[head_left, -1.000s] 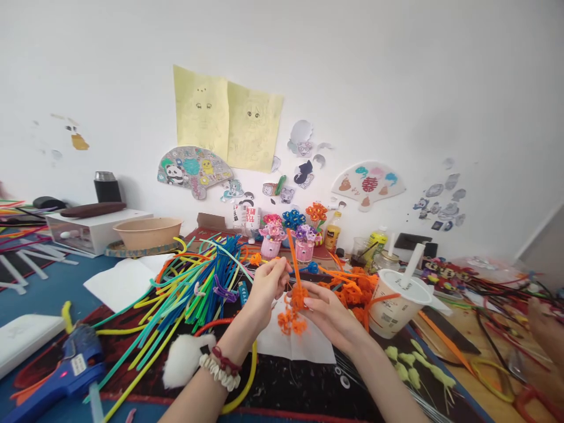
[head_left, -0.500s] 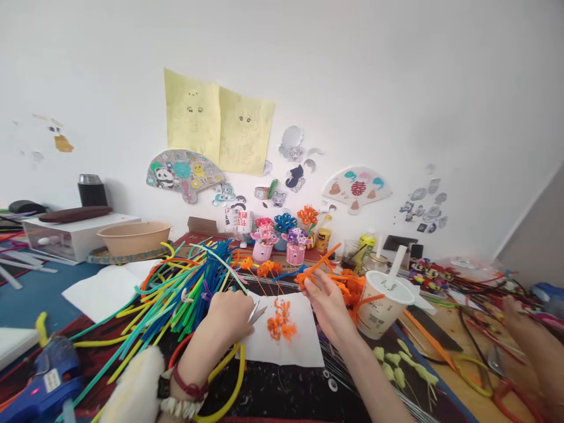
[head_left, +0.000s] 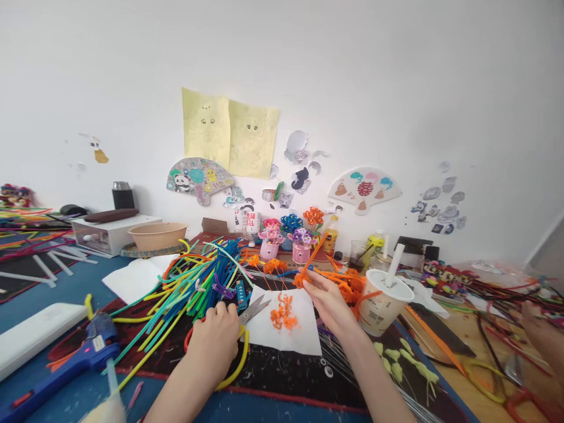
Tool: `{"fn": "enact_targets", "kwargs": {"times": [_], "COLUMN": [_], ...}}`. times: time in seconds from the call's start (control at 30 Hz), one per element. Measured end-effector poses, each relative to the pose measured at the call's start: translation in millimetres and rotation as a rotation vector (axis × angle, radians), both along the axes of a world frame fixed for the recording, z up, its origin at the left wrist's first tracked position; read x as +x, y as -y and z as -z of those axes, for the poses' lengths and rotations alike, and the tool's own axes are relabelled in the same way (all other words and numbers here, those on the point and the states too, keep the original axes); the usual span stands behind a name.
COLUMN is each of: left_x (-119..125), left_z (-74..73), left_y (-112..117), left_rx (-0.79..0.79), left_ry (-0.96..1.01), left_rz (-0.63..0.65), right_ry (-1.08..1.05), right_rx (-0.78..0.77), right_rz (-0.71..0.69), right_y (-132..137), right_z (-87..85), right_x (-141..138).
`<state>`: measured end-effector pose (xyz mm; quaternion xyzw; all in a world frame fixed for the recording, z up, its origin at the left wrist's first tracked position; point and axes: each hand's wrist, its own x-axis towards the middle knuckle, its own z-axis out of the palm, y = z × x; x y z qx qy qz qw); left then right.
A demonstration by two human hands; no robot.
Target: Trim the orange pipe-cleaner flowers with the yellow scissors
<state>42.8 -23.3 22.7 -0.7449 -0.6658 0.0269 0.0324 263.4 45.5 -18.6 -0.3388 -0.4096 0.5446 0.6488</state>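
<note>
My left hand point(head_left: 217, 336) is closed over the handles of a pair of scissors point(head_left: 254, 309), low over the black mat. The blades lie slightly apart and point right, across the left edge of a white paper sheet point(head_left: 304, 338). On that sheet is a pile of orange fuzzy trimmings point(head_left: 284, 313). Above the sheet's right side, my right hand point(head_left: 328, 296) pinches an orange pipe cleaner piece point(head_left: 315, 255), one end sticking up and right. Behind that hand, more orange pipe cleaner shapes point(head_left: 351, 286) are bunched. A blue lighter point(head_left: 241, 295) lies beyond the scissors.
Colourful pipe cleaners point(head_left: 194, 288) spread at left, near a blue glue gun point(head_left: 94, 352). A paper cup with a straw point(head_left: 383, 302) stands close to my right forearm. Small flower pots point(head_left: 301, 249) line the back. Another person's hand point(head_left: 540, 329) shows at far right.
My left hand has moved down and left with the scissors, uncovering the lighter. My right hand still pinches the orange pipe cleaner. The whole view has shifted slightly left.
</note>
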Motion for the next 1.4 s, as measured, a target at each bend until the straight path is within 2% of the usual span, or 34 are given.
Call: {"fn": "enact_targets", "kwargs": {"times": [0.17, 0.4, 0.6, 0.7, 0.9, 1.0, 1.13, 1.4], "left_x": [4, 1, -16, -16, 18, 35, 40, 36], "left_z": [6.0, -2.9, -18.8, -23.1, -9.4, -0.7, 6.0, 16.8], "left_y": [0, 12, 12, 3, -26, -40, -50, -47], "left_rx": [0.044, 0.13, 0.182, 0.186, 0.237, 0.215, 0.147, 0.04], "left_ry": [0.026, 0.155, 0.357, 0.513, 0.805, 0.901, 0.97, 1.007], "left_rz": [-0.067, -0.089, -0.139, -0.063, 0.194, 0.265, 0.293, 0.273], "right_ry": [0.013, 0.048, 0.064, 0.075, 0.151, 0.194, 0.24, 0.361], "right_rx": [-0.002, -0.01, 0.028, 0.07, 0.19, 0.244, 0.28, 0.294], "right_rz": [-0.037, -0.064, 0.049, 0.132, 0.287, 0.357, 0.425, 0.62], "right_y": [2, 4, 3, 5, 13, 15, 16, 23], "right_z": [-2.3, 3.5, 8.1, 4.1, -5.5, -6.2, -6.9, -9.0], "right_x": [3, 2, -6, -9, -12, -15, -18, -21]}}
